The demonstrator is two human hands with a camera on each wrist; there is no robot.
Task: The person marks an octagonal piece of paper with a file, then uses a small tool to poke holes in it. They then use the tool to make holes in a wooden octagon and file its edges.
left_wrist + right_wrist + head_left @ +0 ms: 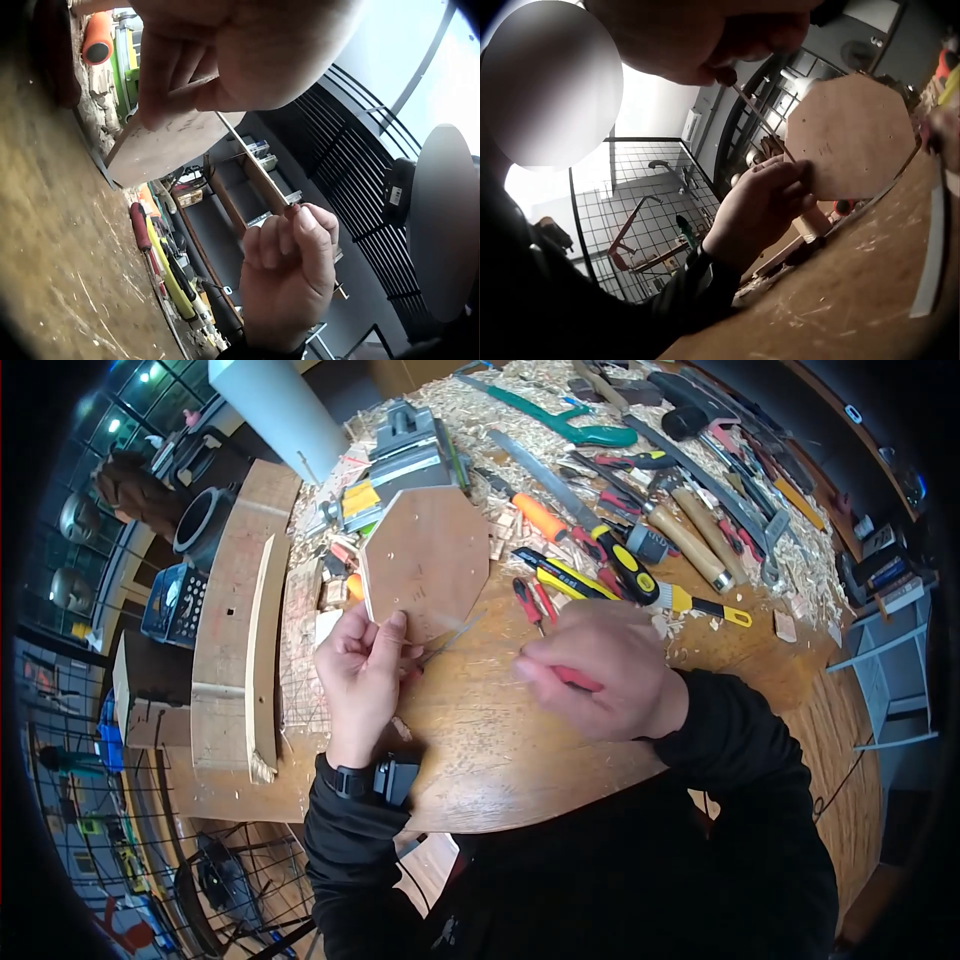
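Note:
My left hand grips a flat octagonal wooden board by its lower edge, thumb on the near face. Small holes dot the board, which is tilted up above the table. My right hand holds a slim tool with a red handle. In the right wrist view its thin metal shaft runs to the board's edge beside the left fingers; the tip's kind cannot be made out. Under the left hand lies another tool with a narrow metal blade and a dark red handle.
Wood shavings cover the table's far side. Files, chisels, a green-handled saw, a yellow utility knife and a brush lie beyond the right hand. A vise stands behind the board. Wooden strips lie at left.

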